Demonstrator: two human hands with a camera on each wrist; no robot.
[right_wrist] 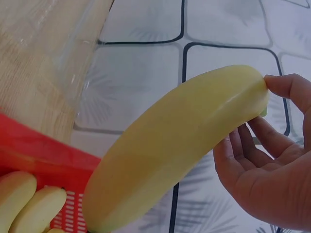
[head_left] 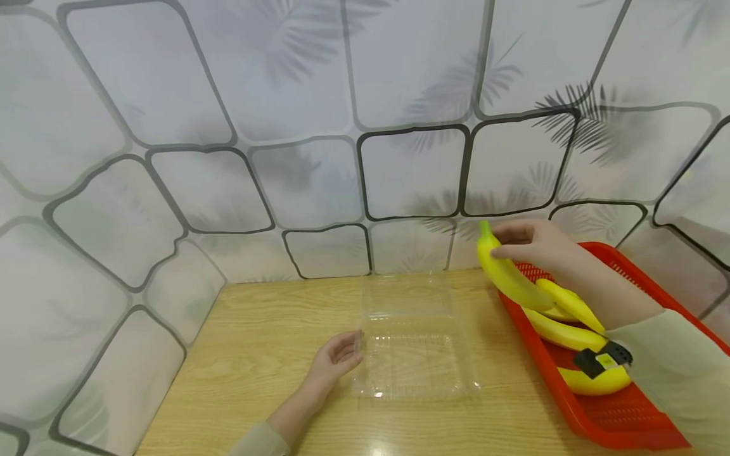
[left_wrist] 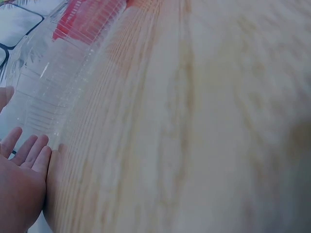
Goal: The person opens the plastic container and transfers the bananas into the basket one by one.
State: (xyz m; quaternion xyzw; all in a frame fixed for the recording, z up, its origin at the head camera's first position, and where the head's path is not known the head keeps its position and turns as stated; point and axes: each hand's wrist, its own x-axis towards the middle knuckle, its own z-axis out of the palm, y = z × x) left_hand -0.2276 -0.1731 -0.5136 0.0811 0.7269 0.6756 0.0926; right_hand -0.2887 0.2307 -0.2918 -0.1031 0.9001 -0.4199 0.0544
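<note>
My right hand [head_left: 527, 244] pinches a yellow banana [head_left: 504, 269] near its green stem end. The banana is held up over the left rim of a red basket [head_left: 547, 373], tilted with its far end hanging down to the right. In the right wrist view the thumb and fingertips grip one end of the banana [right_wrist: 180, 145]. A clear plastic clamshell box [head_left: 413, 367] lies with its lid folded back on the table. By the box's left edge is my left hand [head_left: 336, 358], thumb and fingers apart; in the left wrist view its fingertips [left_wrist: 41, 145] are at the box's side.
Several more bananas [head_left: 561, 332] lie in the red basket at the right. A wood-grain table [head_left: 274, 335] carries the box and basket. Behind it stands a wall [head_left: 325, 183] with a stone-and-leaf pattern, meeting the table's back and left edges.
</note>
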